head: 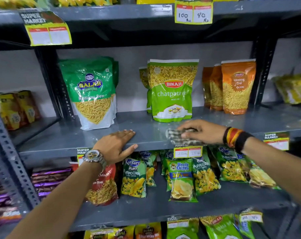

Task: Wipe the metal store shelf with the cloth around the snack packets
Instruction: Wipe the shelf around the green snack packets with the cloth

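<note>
The grey metal shelf (63, 137) runs across the middle of the view. On it stand a green Balaji packet (92, 94), a green Bikaji chatpata packet (172, 90) and orange Moong Dal packets (236, 87). My right hand (203, 131) presses a checked cloth (176, 135) flat on the shelf's front part, just in front of the Bikaji packet. My left hand (115, 145) lies palm down on the shelf's front edge, thumb under the lip, holding nothing. It wears a watch; the right wrist wears bands.
Below hang price tags (187, 151) and stand Kurkure (134, 178) and Uncle Chipps packets (181, 180). A perforated upright post (12, 161) rises at the left. An upper shelf (112, 12) with yellow tags overhangs. More packets fill the bays at both sides.
</note>
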`<state>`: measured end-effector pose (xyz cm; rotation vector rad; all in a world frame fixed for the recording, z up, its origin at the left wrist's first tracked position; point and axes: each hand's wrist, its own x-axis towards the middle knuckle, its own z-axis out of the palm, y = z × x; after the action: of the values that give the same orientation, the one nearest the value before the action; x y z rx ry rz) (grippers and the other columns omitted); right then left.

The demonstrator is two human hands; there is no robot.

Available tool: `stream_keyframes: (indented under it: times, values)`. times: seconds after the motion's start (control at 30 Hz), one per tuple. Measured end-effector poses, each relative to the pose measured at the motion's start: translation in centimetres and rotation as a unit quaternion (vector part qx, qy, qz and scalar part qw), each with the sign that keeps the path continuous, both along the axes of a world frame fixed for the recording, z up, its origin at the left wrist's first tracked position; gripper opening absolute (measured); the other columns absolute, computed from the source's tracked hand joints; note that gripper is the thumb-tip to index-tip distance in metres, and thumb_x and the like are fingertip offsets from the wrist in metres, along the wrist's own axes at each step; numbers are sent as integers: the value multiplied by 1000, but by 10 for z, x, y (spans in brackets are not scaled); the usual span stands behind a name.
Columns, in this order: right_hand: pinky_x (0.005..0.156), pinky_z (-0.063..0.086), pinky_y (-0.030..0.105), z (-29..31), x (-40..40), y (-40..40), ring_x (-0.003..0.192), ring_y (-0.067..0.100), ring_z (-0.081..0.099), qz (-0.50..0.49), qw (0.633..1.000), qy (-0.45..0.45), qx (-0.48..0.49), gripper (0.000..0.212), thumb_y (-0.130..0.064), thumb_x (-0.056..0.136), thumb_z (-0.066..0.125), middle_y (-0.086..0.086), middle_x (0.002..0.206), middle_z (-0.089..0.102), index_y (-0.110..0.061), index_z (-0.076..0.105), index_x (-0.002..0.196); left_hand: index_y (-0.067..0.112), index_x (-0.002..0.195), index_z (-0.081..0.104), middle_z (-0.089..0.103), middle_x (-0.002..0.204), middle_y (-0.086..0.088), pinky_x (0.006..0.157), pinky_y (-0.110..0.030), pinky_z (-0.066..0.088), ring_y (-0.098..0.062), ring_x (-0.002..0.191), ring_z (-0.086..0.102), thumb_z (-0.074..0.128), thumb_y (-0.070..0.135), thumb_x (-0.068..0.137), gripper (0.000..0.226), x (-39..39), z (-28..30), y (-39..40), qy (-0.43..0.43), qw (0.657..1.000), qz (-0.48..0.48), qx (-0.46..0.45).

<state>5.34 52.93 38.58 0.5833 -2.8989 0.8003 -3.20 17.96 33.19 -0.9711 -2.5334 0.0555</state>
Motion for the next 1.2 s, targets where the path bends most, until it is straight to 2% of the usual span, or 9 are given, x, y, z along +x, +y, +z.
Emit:
stream_keyframes:
  times: [0.1, 0.27, 0.43, 0.6, 0.7, 0.83, 0.97, 1.07, 1.2]
  values:
    - [92, 38, 23, 19, -16, 29, 114, 12, 52, -77, 994, 42, -67, 34, -20, 94, 57, 1, 125, 59, -14, 57, 128, 18, 148, 44, 52, 149, -4, 110, -39, 43, -23, 136, 49, 19, 72, 95, 80, 4, 3, 13, 12, 1000, -7, 10]
    - [96, 38, 26, 25, -63, 56, 126, 23, 50, -157, 985, 56, -48, 37, -25, 93, 58, 9, 135, 57, -14, 57, 129, 15, 147, 46, 53, 148, -7, 107, -42, 46, -25, 134, 51, 23, 68, 96, 77, 17, 9, 75, 20, 999, -48, 10]
    - [108, 40, 39, 7, -99, 61, 131, 25, 48, -138, 990, 29, 1, 34, -26, 93, 59, 5, 139, 54, -20, 60, 126, 16, 146, 46, 53, 148, -7, 103, -41, 48, -25, 134, 51, 22, 69, 96, 78, 16, 4, 134, 12, 998, -55, 3]
    - [111, 31, 53, -13, -104, 87, 136, 27, 40, -85, 993, 46, 64, 37, -48, 92, 49, -2, 145, 48, -40, 54, 127, 19, 151, 40, 49, 152, -4, 106, -40, 46, -24, 136, 49, 19, 71, 95, 79, 13, -6, 153, 19, 999, -33, -1]
    - [115, 28, 43, -16, -66, 87, 133, 16, 38, -8, 998, 47, 38, 37, -42, 94, 49, -1, 143, 47, -33, 54, 129, 19, 152, 39, 48, 152, -5, 106, -42, 47, -24, 136, 50, 12, 74, 93, 84, 17, -5, 153, 14, 999, -37, 1]
    - [92, 38, 8, -4, -21, 104, 103, -1, 54, 82, 997, -1, 9, 32, -27, 94, 55, -11, 115, 57, -19, 60, 124, 18, 151, 41, 52, 149, -7, 104, -41, 47, -26, 133, 53, 23, 68, 97, 75, 18, -7, 154, 25, 999, -44, 11]
    - [100, 40, 28, 4, -56, 126, 115, 13, 54, 12, 999, 41, -23, 32, -23, 94, 56, 0, 123, 60, -18, 59, 126, 16, 150, 43, 50, 151, -5, 108, -36, 42, -23, 135, 50, 27, 64, 98, 72, 19, -7, 155, 22, 999, -37, 10]
    - [105, 40, 43, -10, -62, 125, 117, 24, 55, -22, 998, 53, 23, 29, -36, 93, 54, -2, 123, 59, -34, 60, 122, 16, 151, 41, 48, 152, -5, 111, -37, 40, -23, 137, 49, 26, 64, 98, 73, 20, -6, 157, 15, 999, -33, 8]
    - [99, 41, 34, -19, -19, 115, 114, 14, 51, 51, 998, 40, 21, 28, -36, 95, 52, -9, 118, 55, -32, 59, 122, 18, 152, 39, 47, 153, -4, 110, -37, 41, -22, 137, 48, 28, 63, 99, 71, 21, -6, 155, 19, 999, -32, 3]
